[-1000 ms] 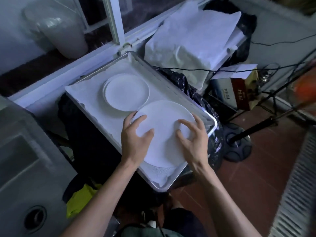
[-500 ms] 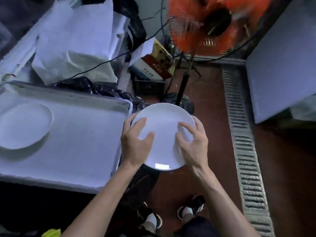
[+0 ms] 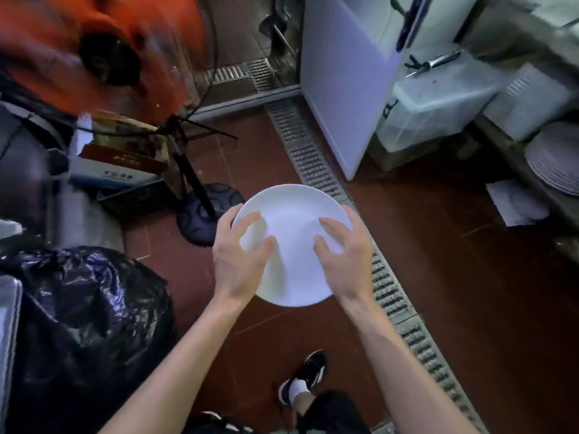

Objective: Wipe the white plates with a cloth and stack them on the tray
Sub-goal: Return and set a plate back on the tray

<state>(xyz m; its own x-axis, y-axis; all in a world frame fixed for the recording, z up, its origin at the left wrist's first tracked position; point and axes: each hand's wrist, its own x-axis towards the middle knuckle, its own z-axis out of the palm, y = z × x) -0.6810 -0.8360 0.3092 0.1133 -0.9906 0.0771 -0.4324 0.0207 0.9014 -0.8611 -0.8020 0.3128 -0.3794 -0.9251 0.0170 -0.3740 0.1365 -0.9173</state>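
I hold a round white plate (image 3: 293,236) in both hands above the red tiled floor. My left hand (image 3: 239,256) grips its left rim with the fingers spread over the face. My right hand (image 3: 343,255) grips the right rim the same way. A stack of white plates (image 3: 554,162) sits on a low shelf at the far right. Only a sliver of the tray (image 3: 7,324) shows at the left edge. No cloth is in view.
An orange standing fan (image 3: 94,51) with a black round base (image 3: 208,214) stands to the left. A black rubbish bag (image 3: 84,327) fills the lower left. A metal floor drain (image 3: 344,220) runs diagonally under the plate. A white cabinet (image 3: 344,73) and a clear plastic bin (image 3: 435,111) stand at the right.
I lifted the plate off the tray and turned right with it; the tray has slid out of view to the left, and the cabinet and plate stack have come into view.
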